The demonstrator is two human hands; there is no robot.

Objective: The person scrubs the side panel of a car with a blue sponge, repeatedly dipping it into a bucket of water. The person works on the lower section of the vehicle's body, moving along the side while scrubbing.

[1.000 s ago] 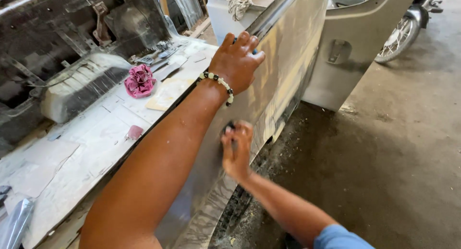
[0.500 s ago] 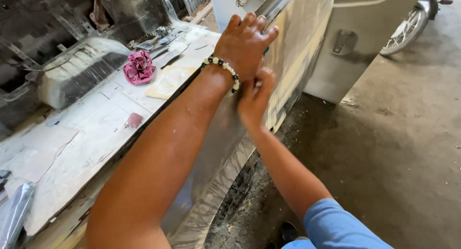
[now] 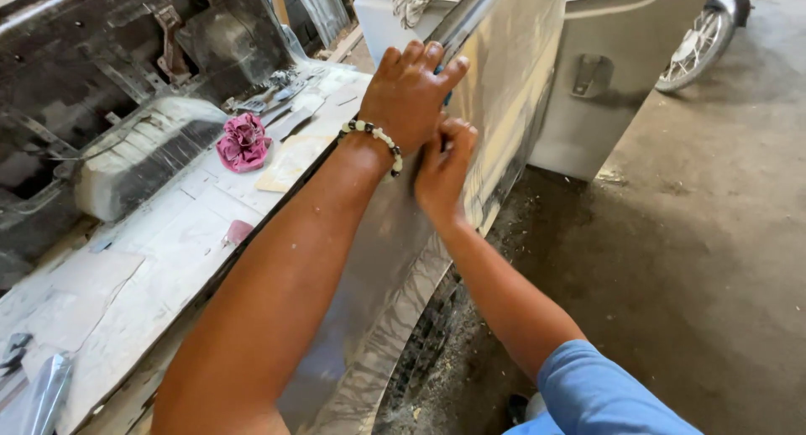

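- Head view: the left hand (image 3: 409, 95) lies flat, palm down and fingers spread, over the top edge of a grey, sanded vehicle body panel (image 3: 504, 107); it grips nothing, just presses on the metal.
- A bead bracelet (image 3: 375, 137) of pale and dark beads circles the left wrist.
- The right hand (image 3: 442, 168) sits just below and right of the left one, against the outer face of the same panel, fingers curled inward. A bit of something blue shows between the two hands; I cannot tell what it is or whether the right hand has hold of it.
- The right arm comes up from the near right, with a blue sleeve (image 3: 600, 393) at the bottom edge.
- The panel stands upright, running from the near centre to the far centre, with a dull patchy surface.
- Left of the panel, a dusty white flat surface (image 3: 151, 259) carries a crumpled pink rag (image 3: 243, 141) and a pale sheet of sandpaper (image 3: 290, 162) just beside it.
- Far right, a grey detached door panel (image 3: 609, 65) leans upright, and a motorcycle wheel (image 3: 697, 40) shows behind it on the concrete floor (image 3: 697, 259).
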